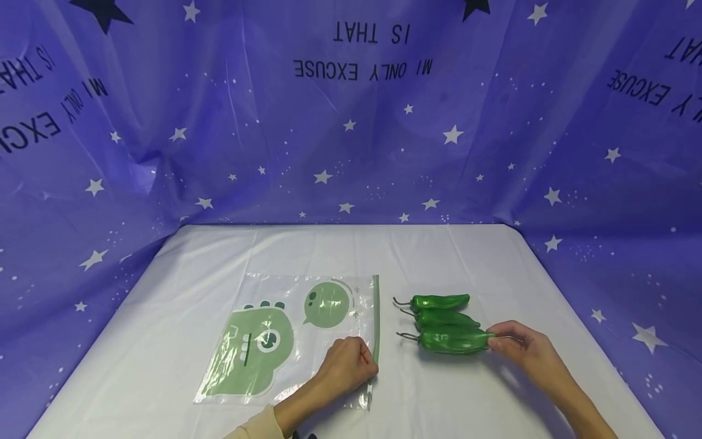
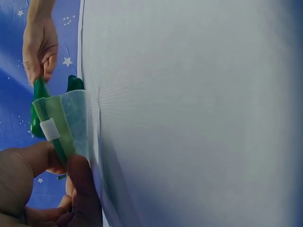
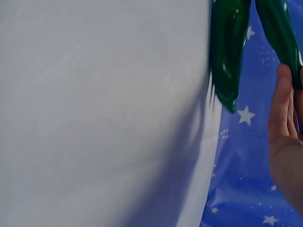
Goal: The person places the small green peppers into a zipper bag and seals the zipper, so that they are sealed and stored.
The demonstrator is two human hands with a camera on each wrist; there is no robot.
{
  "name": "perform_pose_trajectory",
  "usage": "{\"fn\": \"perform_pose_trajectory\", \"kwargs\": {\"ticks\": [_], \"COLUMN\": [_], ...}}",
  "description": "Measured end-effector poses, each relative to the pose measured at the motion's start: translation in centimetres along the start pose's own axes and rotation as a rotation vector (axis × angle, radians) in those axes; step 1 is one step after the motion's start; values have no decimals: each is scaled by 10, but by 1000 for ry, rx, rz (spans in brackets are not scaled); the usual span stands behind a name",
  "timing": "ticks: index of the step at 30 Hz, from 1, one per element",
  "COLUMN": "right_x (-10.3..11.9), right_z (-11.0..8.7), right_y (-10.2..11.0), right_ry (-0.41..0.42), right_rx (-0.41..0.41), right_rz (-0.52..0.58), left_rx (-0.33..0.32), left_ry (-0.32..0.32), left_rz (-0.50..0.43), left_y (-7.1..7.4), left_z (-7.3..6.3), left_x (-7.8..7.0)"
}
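Observation:
A clear zip bag (image 1: 298,360) with a green cartoon monster print lies flat on the table, its green zip edge toward the right. My left hand (image 1: 347,364) pinches that edge near its front end. The left wrist view shows a white slider (image 2: 49,128) on the zip, just beyond the thumb and finger. Right of the bag, three glossy green peppers lie side by side, stems pointing left: a far one (image 1: 441,302), a middle one (image 1: 446,318) and the nearest one (image 1: 452,339). My right hand (image 1: 523,350) pinches the nearest pepper by its tip, which looks slightly raised.
A white cloth covers the table (image 1: 439,256). Purple sheets (image 1: 351,152) with white stars and black lettering rise behind it and on both sides. A small dark object (image 1: 304,435) shows at the bottom edge by the left sleeve (image 1: 260,425).

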State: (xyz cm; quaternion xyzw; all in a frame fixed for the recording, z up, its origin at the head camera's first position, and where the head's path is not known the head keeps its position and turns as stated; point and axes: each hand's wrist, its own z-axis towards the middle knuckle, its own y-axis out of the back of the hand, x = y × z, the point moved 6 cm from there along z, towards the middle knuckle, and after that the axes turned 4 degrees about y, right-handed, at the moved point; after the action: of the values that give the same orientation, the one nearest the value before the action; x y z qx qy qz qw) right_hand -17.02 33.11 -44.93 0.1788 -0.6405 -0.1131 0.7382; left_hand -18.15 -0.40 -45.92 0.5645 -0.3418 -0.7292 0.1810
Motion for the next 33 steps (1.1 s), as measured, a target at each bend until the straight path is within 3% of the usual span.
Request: {"fn": "perform_pose_trajectory", "kwargs": {"ticks": [4, 11, 23, 28, 33], "right_x": [13, 34, 53, 53, 56], "right_z": [10, 29, 46, 50, 56], "right_y": [-5, -18, -31, -34, -41], "right_ry": [-21, 36, 127, 143, 182], "right_rx": [-69, -114, -140, -146, -132], "right_rz": [8, 2, -133, -201, -239], "left_rx": [-44, -115, -106, -125, -201], "left_ry": [-9, -36, -38, -84, -144], "left_rz": [35, 63, 55, 81, 159], "left_y": [2, 7, 8, 9, 14], "left_z": [2, 1, -2, -4, -6], "left_x": [-1, -8, -11, -14, -20]}}
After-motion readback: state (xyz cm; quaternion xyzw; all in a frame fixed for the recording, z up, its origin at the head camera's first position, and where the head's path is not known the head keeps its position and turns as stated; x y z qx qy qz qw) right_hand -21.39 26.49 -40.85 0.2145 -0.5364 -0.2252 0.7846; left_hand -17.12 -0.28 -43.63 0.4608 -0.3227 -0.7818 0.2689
